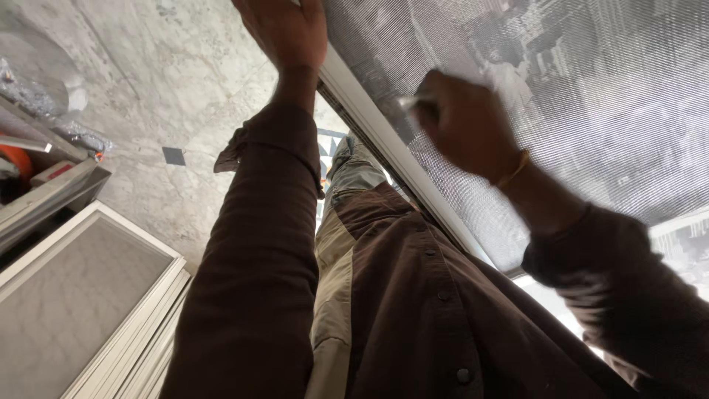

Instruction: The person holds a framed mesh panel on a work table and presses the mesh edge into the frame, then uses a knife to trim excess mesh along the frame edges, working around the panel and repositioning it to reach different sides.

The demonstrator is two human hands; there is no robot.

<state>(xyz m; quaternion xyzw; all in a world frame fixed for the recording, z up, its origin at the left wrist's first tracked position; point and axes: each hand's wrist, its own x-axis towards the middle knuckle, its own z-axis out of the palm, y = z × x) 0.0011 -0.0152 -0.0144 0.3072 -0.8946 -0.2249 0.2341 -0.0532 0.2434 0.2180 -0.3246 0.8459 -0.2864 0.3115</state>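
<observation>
I look down along my own body, brown shirt and khaki trousers. A large window screen with grey mesh and a white frame stands tilted in front of me. My left hand rests on the upper part of the white frame, fingers partly cut off by the picture's top edge. My right hand is blurred and presses against the mesh, fingers closed around a small pale object that I cannot identify. A thin gold band circles my right wrist.
Several more white-framed mesh screens lean stacked at the lower left. Behind them are a metal shelf edge and an orange item. The floor is grey marble with a small dark inset tile.
</observation>
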